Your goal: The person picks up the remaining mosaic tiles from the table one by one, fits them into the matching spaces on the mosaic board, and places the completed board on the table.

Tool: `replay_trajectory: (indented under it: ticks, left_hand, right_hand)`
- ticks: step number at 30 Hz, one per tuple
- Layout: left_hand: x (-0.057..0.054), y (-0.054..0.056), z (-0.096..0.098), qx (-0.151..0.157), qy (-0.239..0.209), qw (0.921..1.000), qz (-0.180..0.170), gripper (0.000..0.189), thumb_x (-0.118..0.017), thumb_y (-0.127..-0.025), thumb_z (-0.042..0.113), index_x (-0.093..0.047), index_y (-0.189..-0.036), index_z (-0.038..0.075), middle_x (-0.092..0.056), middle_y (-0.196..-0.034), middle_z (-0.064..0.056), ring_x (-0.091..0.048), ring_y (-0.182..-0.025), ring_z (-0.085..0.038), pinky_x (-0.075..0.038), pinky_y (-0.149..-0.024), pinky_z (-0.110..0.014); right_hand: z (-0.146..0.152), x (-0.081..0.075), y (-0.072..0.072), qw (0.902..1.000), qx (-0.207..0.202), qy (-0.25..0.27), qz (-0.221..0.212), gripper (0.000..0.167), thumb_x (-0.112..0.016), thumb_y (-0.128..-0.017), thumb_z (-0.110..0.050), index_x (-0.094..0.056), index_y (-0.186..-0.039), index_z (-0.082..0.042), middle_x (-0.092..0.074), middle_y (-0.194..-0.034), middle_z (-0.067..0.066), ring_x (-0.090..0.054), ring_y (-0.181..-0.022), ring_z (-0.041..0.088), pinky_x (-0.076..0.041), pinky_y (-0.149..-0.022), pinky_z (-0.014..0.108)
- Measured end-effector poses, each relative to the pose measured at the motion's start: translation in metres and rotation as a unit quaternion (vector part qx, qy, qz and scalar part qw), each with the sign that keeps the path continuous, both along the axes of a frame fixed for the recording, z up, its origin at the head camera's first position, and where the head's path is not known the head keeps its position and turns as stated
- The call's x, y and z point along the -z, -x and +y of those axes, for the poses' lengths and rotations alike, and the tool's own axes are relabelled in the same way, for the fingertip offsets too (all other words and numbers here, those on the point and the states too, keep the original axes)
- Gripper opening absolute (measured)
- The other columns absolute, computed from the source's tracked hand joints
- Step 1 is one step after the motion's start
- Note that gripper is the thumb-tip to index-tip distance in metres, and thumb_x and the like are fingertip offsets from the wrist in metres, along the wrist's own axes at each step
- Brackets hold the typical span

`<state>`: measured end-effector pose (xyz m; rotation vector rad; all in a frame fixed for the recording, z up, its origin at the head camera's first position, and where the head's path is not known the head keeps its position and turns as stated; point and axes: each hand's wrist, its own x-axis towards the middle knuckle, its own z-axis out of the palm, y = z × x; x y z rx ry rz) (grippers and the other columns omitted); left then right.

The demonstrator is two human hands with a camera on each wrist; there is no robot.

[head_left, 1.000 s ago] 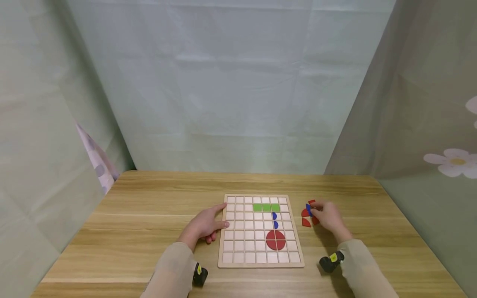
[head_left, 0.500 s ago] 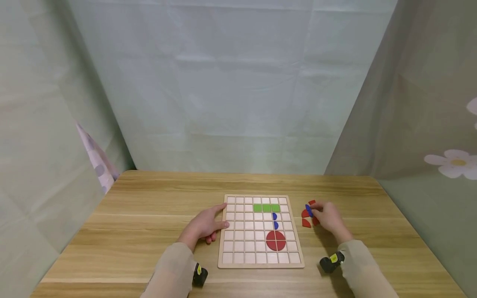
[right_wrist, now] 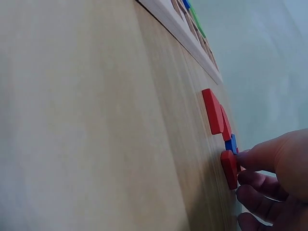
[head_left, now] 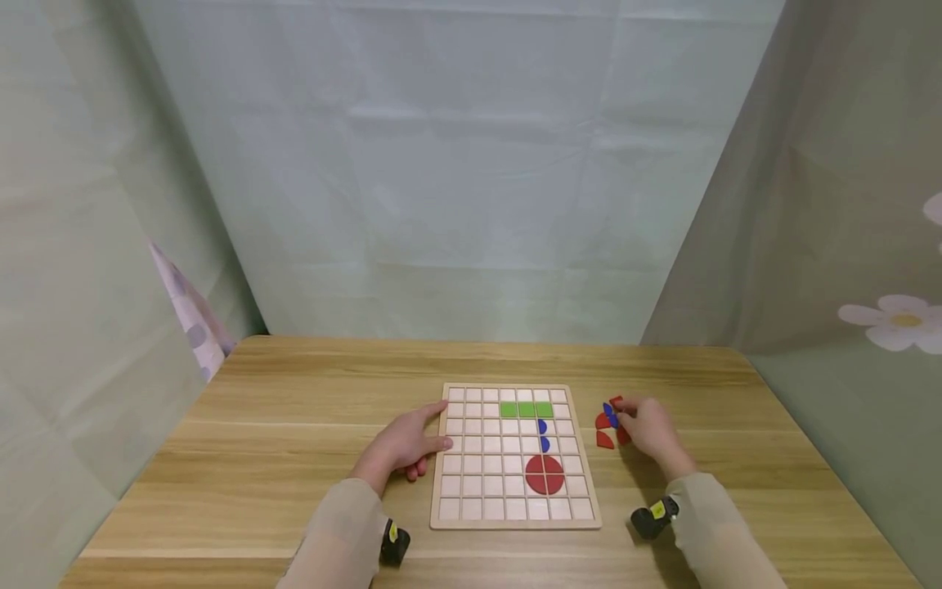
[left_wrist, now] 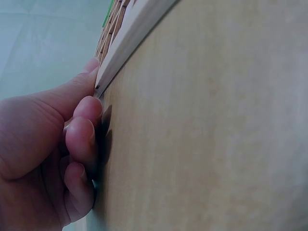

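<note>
A wooden grid board (head_left: 473,524) lies on the table with green squares (head_left: 526,410), blue half-circles (head_left: 543,427) and red quarter pieces making a circle (head_left: 545,474). My left hand (head_left: 401,442) rests at its left edge, thumb and forefinger straight against the frame; in the left wrist view the other fingers curl beside it. Right of the board, my right hand (head_left: 649,427) has thumb and fingertips on a small blue piece (head_left: 613,420) among loose red pieces (head_left: 604,440). Thumb and fingers partly hide this pile; in the right wrist view a blue piece (right_wrist: 231,144) shows between red ones.
The wood-grain table (head_left: 309,384) extends around the board on all sides. Pale green cloth (head_left: 471,180) hangs behind and at both sides. A black wrist camera (head_left: 655,517) sits on the right wrist, another black camera (head_left: 394,543) on the left.
Two blue pieces now show apart at the right fingertips, where they overlapped before. The right hand has shifted very slightly; the left hand and board have stayed put.
</note>
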<state>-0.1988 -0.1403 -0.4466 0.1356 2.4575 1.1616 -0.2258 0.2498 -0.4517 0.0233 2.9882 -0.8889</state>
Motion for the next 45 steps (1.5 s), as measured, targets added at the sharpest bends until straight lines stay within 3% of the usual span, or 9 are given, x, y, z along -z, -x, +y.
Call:
replay_trajectory:
  ticks: [5, 10, 18, 26, 34, 39, 45]
  left_hand:
    - [0.001, 0.0, -0.001, 0.002, 0.002, 1.0, 0.003, 0.07, -0.064, -0.09, 0.031, -0.027, -0.15, 0.026, -0.05, -0.047, -0.004, -0.044, -0.038, -0.013, -0.045, -0.039, -0.027]
    - [0.001, 0.0, -0.001, 0.003, 0.001, 1.0, 0.002, 0.07, -0.064, -0.09, 0.03, -0.027, -0.15, 0.026, -0.05, -0.047, -0.004, -0.044, -0.038, -0.014, -0.044, -0.039, -0.027]
    - [0.0, 0.0, 0.0, 0.002, -0.002, 1.0, 0.002, 0.071, -0.064, -0.09, 0.031, -0.027, -0.15, 0.026, -0.05, -0.047, -0.003, -0.044, -0.038, -0.013, -0.044, -0.039, -0.027]
    - [0.001, 0.001, 0.0, 0.003, 0.003, 1.0, 0.006, 0.071, -0.064, -0.09, 0.032, -0.028, -0.15, 0.026, -0.05, -0.047, -0.003, -0.044, -0.038, -0.013, -0.045, -0.039, -0.028]
    - [0.002, 0.0, 0.0, 0.003, 0.004, 1.0, 0.005, 0.071, -0.064, -0.09, 0.032, -0.028, -0.15, 0.026, -0.05, -0.047, -0.003, -0.044, -0.037, -0.014, -0.045, -0.039, -0.028]
    - [0.002, 0.0, 0.001, 0.002, 0.003, 1.0, 0.004, 0.071, -0.064, -0.09, 0.031, -0.028, -0.15, 0.026, -0.05, -0.047, -0.004, -0.044, -0.037, -0.014, -0.045, -0.039, -0.028]
    - [0.002, 0.001, 0.0, -0.002, 0.004, 1.0, 0.001, 0.071, -0.064, -0.09, 0.031, -0.027, -0.15, 0.026, -0.05, -0.048, -0.003, -0.045, -0.038, -0.013, -0.044, -0.039, -0.026]
  right_hand:
    - [-0.002, -0.001, 0.0, 0.9999, 0.008, -0.006, -0.008, 0.023, -0.056, -0.092, -0.006, -0.068, -0.109, 0.004, -0.062, -0.115, 0.027, -0.056, -0.11, 0.042, -0.046, -0.092, 0.054]
    - [-0.003, -0.003, 0.0, 0.9998, 0.006, -0.016, -0.006, 0.021, -0.058, -0.091, -0.007, -0.069, -0.106, 0.003, -0.065, -0.111, 0.025, -0.059, -0.1, 0.036, -0.048, -0.087, 0.05]
    - [-0.006, -0.004, 0.003, 0.996, -0.016, -0.088, 0.004, 0.028, -0.061, -0.09, -0.007, -0.065, -0.116, 0.0, -0.064, -0.115, 0.023, -0.061, -0.096, 0.032, -0.049, -0.086, 0.051]
    - [-0.006, -0.001, 0.003, 0.9966, -0.008, -0.075, 0.032, 0.017, -0.062, -0.088, -0.006, -0.069, -0.102, 0.0, -0.068, -0.102, 0.019, -0.058, -0.082, 0.025, -0.051, -0.074, 0.042]
    - [-0.008, -0.003, 0.003, 0.998, 0.006, -0.063, 0.001, 0.032, -0.06, -0.088, -0.003, -0.061, -0.119, 0.004, -0.063, -0.113, 0.024, -0.061, -0.091, 0.03, -0.052, -0.084, 0.047]
    - [-0.009, -0.005, 0.001, 0.9982, 0.011, -0.058, -0.007, 0.024, -0.06, -0.089, -0.007, -0.063, -0.111, 0.003, -0.064, -0.103, 0.021, -0.056, -0.08, 0.025, -0.052, -0.07, 0.039]
    - [-0.012, -0.009, -0.002, 0.9982, 0.018, -0.048, -0.03, 0.016, -0.066, -0.087, -0.014, -0.065, -0.097, 0.0, -0.06, -0.087, 0.012, -0.051, -0.071, 0.021, -0.042, -0.056, 0.027]
